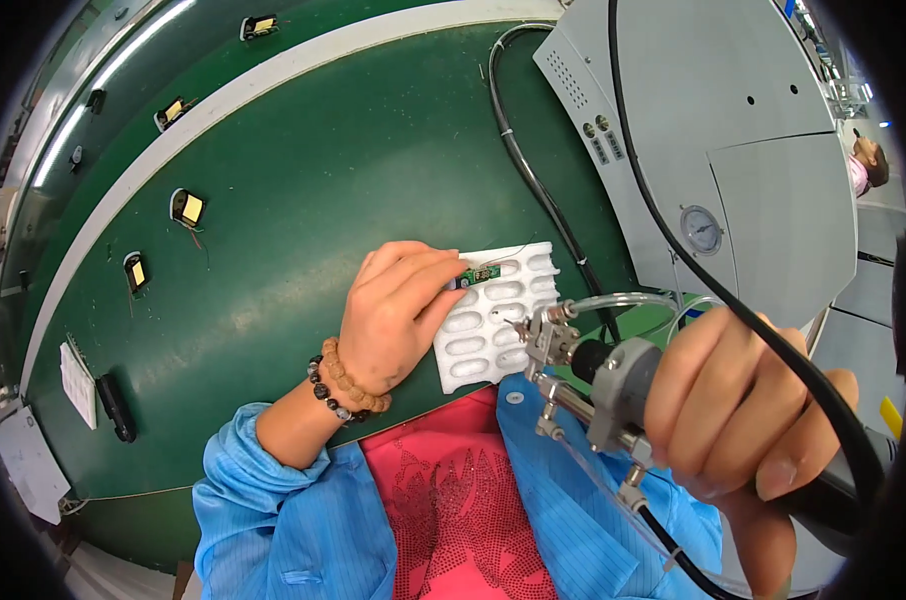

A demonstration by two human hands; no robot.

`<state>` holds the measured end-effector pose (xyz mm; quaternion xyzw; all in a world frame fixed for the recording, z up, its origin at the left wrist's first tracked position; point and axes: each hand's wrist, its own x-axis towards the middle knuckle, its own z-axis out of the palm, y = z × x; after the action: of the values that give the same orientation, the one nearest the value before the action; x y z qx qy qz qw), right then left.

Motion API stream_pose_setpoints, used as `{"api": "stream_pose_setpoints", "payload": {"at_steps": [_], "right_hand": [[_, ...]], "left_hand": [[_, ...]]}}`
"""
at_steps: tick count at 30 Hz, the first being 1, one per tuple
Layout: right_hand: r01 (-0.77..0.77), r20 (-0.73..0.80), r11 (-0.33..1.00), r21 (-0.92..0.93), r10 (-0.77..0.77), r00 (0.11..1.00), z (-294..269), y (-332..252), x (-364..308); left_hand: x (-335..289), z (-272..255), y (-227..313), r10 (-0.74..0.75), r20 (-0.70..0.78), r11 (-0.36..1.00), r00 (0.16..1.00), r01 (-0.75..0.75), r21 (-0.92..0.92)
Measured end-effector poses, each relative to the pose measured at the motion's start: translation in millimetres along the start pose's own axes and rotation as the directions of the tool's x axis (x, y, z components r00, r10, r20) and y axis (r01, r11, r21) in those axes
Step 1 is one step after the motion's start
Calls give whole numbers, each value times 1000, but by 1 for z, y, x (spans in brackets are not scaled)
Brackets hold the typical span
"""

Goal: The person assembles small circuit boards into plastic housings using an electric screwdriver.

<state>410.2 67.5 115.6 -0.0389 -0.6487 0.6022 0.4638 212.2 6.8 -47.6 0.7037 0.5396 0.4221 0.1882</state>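
Note:
My left hand, with beaded bracelets at the wrist, pinches a small green circuit board over the far side of a white tray. Thin wires run off the board. The tray has rows of oval hollows and lies near the table's front edge. In my right hand is a handheld dispensing gun with metal fittings, hoses and a black grip. Its narrow tip points left over the tray, below the board and apart from it. My left fingertips are partly hidden behind the hand.
A grey machine with a pressure gauge stands at the right. A thick black cable runs along the green table; another hangs across my right hand. Several small yellow-topped assemblies lie at the left, near a black bar.

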Motion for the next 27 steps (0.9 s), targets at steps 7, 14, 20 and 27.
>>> {"api": "stream_pose_setpoints", "payload": {"at_steps": [7, 14, 20, 27], "right_hand": [[160, -22, 985, -56, -162, 987, 3, 39, 5], [141, -46, 990, -33, -142, 989, 6, 47, 9], [190, -37, 981, -34, -191, 981, 4, 53, 13], [150, 24, 987, -58, -149, 989, -2, 50, 12]], "left_hand": [[1, -2, -10, -15, 8, 993, 1000, 16, -117], [3, -4, -7, -52, 7, 982, 999, 53, -179], [5, -5, -7, -56, 14, 980, 998, 58, -193], [3, -4, -9, -73, 17, 979, 997, 75, -190]]}}
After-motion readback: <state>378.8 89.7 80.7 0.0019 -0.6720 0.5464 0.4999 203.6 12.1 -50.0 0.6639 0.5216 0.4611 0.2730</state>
